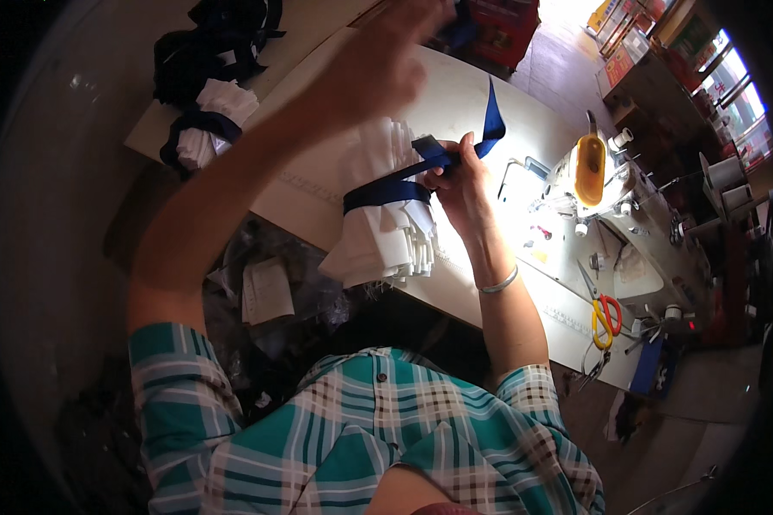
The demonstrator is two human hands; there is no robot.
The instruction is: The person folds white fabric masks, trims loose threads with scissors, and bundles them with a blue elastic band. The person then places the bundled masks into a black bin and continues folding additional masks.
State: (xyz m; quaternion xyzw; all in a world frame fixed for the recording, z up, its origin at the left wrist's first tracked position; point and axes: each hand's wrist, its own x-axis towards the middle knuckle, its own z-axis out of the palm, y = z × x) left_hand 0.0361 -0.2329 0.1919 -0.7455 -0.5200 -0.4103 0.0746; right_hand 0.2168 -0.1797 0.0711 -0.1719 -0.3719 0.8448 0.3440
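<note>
Because its white layers look loose and their edges are uneven, the bundle of white cloth [382, 240] is girded at mid-height by a blue strip [378, 196], which presumably keeps the pieces together. The bundle is on the pale table [459, 86], its lower end near the edge closest to the wearer, probably so that both arms can reach around it. The right hand [464, 180], just beside the bundle, grasps the strip between thumb and fingers; this grip seems to keep the band snug, while one tail of the strip rises above the thumb. The left hand [395, 64] is lifted across the table beyond the bundle (it is blurred and cut by the upper edge, so whether it grasps anything cannot be told). Farther left, a second white bundle [232, 99], also crossed by a dark blue band, rests near a heap of dark cloth [206, 60], apparently aside from the working space. To the right stand a sewing machine [657, 245] and, near its base, scissors [595, 293] with red and yellow handles, likely placed for easy reach.
</note>
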